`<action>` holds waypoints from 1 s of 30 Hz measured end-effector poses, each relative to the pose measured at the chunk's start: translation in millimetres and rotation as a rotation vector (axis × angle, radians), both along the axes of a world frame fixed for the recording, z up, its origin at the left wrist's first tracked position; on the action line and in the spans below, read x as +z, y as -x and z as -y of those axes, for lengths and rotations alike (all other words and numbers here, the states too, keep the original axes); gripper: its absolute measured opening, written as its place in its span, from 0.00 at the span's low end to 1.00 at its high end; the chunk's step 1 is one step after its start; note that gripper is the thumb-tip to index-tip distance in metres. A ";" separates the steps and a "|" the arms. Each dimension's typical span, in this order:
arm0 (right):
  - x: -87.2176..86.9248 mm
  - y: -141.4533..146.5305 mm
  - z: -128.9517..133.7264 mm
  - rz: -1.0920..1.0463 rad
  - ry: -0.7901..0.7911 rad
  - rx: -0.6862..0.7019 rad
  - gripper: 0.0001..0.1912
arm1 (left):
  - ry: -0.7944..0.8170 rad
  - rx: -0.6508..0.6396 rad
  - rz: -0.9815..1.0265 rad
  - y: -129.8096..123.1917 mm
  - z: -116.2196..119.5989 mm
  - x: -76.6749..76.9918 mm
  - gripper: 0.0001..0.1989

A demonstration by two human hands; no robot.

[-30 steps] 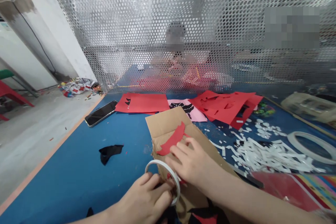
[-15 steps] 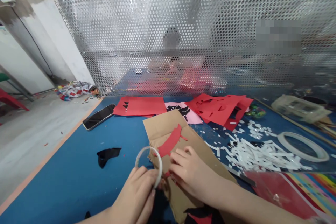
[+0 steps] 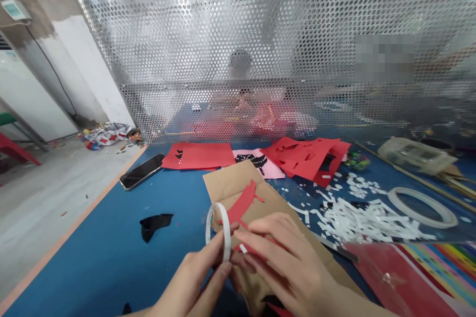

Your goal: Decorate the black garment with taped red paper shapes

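Holding a white ring (image 3: 226, 234), inner marks (image 3: 208, 225) unreadable

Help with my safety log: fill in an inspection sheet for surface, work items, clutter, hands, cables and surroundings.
Surface: blue tabletop, pale orange edge.
Work items: narrow white ring, like a tape roll; curved red paper cut-out on a long brown cardboard sheet.
Clutter: heaped thin white strips; wider white ring lying flat; black rectangular phone; slim dark-and-grey tool, type unclear.
Hands: left hand grips the narrow white ring; right hand above the cardboard sheet, near a small white strip, grip unclear.
Cables: thin dark cable along the left wall.
Surroundings: perforated metal screen beyond the tabletop.
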State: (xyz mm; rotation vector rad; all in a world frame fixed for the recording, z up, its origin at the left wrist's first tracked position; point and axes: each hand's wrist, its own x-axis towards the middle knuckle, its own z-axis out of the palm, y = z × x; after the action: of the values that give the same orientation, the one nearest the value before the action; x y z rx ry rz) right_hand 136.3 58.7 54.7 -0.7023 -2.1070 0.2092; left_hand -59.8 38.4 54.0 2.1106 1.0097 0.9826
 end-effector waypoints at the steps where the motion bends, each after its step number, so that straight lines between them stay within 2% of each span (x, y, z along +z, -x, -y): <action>1: 0.6 -0.7 1.9 -0.020 -0.020 0.003 0.12 | -0.005 -0.021 0.007 -5.2 -0.1 2.6 0.19; 4: -2.9 -4.7 3.6 -0.051 -0.103 -0.002 0.11 | -0.017 -0.076 0.008 -18.6 -3.8 5.7 0.18; 7: -7.8 -10.5 3.8 -0.078 -0.146 -0.043 0.10 | 0.004 -0.150 -0.040 -27.8 -10.5 0.9 0.17; 13: -15.2 -21.3 8.3 -0.099 -0.070 -0.054 0.09 | 0.070 -0.220 -0.251 -41.1 -19.3 -7.1 0.16; 19: -17.2 -28.1 8.0 -0.132 -0.049 -0.067 0.07 | 0.008 -0.216 -0.275 -42.5 -21.6 -5.7 0.16; 25: -23.1 -27.6 8.0 -0.149 0.052 -0.035 0.06 | -0.066 -0.212 -0.316 -40.0 -22.1 -8.7 0.16; 30: -20.1 -24.6 4.6 -0.151 0.080 -0.020 0.08 | -0.134 -0.205 -0.337 -40.8 -21.8 -12.6 0.15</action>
State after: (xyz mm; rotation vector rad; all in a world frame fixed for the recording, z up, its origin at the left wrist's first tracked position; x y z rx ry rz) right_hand 160.9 54.2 34.6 -0.7311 -1.9555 0.3269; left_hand -19.0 60.3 41.3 2.4912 0.8778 0.6221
